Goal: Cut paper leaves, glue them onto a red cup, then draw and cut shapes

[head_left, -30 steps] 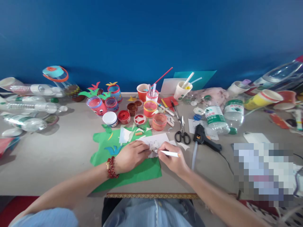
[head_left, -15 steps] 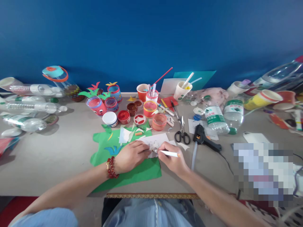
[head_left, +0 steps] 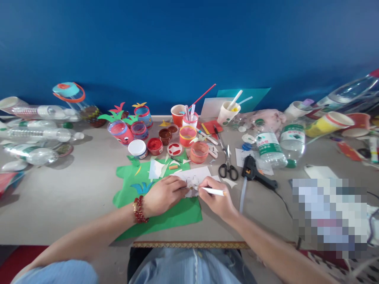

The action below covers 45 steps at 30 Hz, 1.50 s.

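A white marker (head_left: 213, 191) with an orange end is gripped in my right hand (head_left: 217, 199). Its tip meets a piece of white paper (head_left: 204, 172) that carries dark, rounded pencil-like lines. My left hand (head_left: 166, 195), wearing a red bead bracelet, lies flat across the paper's left side with its fingers stretched toward the marker tip. Under both the paper and this hand spreads a green sheet (head_left: 177, 217). Beside my left hand lies a blue paper leaf shape (head_left: 142, 188). The paper's lower edge is partly hidden by my fingers.
Scissors (head_left: 227, 167) and a black glue gun (head_left: 257, 175) lie right of the paper. Open paint pots, among them a red one (head_left: 155, 146), and painted cups (head_left: 121, 132) stand behind. Plastic bottles (head_left: 271, 148) crowd both sides. Paper scraps (head_left: 156, 169) litter the green sheet.
My right hand and the marker have shifted very slightly to the right over the paper. The left hand stays in place.
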Motion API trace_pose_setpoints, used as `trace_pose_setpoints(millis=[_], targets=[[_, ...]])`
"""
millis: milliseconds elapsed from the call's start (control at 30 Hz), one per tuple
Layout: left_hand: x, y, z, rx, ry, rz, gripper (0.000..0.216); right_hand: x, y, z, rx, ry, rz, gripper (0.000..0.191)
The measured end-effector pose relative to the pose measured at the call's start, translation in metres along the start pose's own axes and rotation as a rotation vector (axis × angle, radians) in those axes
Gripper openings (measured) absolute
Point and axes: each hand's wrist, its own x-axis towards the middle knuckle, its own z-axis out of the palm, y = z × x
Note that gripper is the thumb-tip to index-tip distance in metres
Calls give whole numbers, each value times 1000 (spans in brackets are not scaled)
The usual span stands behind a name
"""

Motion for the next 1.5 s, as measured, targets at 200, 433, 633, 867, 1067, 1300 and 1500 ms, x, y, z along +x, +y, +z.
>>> trace_pose_setpoints(millis=[200,433,633,867,1067,1300,1500], targets=[[-1,-1,1,3,-3,3,25,-1,2,0,-2,-9,-2,12],[0,0,0,18,-6,6,25,0,-2,0,-1,35,-1,14],[1,0,-1,13,3,8,24,0,2,1,-10,1,14,11],[0,-1,0,16,3,7,24,0,-2,0,21,26,-1,14],[1,0,-1,1,-8,4,25,1,-1,0,5,13,-11,13],[0,0,2,5,1,6,24,1,-3,-1,5,-10,4,12],[0,0,1,7,-3,2,25,1,-3,0,1,-26,9,12]])
